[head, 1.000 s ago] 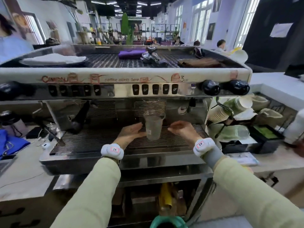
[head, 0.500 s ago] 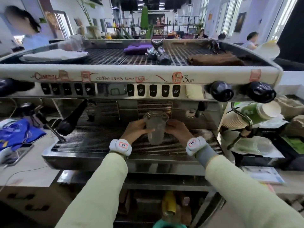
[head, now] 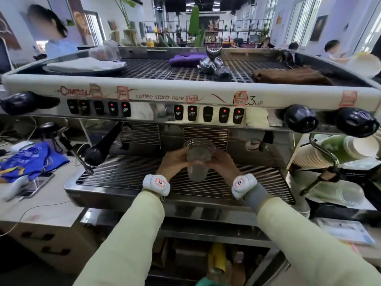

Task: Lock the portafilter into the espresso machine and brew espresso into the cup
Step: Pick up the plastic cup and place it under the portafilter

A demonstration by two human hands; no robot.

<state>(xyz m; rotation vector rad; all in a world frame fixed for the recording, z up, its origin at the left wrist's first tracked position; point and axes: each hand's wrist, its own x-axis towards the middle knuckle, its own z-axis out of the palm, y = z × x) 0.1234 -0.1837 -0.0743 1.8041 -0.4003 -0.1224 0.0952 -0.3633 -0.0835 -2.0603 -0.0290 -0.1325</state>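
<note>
A clear plastic cup (head: 198, 157) stands upright on the drip grate (head: 127, 172) of the espresso machine (head: 165, 96), under the middle button row (head: 208, 114). My left hand (head: 175, 161) wraps the cup's left side and my right hand (head: 223, 162) wraps its right side. A portafilter with a black handle (head: 103, 146) hangs locked in the left brew group, its handle slanting down to the left. No coffee is visible in the cup.
A steam wand (head: 78, 155) slants down at the left, another steam wand (head: 323, 162) at the right. Black knobs (head: 301, 118) sit at the machine's right end. Paper cup stacks (head: 338, 149) lie right. A blue cloth (head: 31, 159) and a phone (head: 37, 183) lie left. Cloths and metal pieces rest on top.
Both hands closed in from the cup's sides and now grip it. My view moved closer and higher over the machine.
</note>
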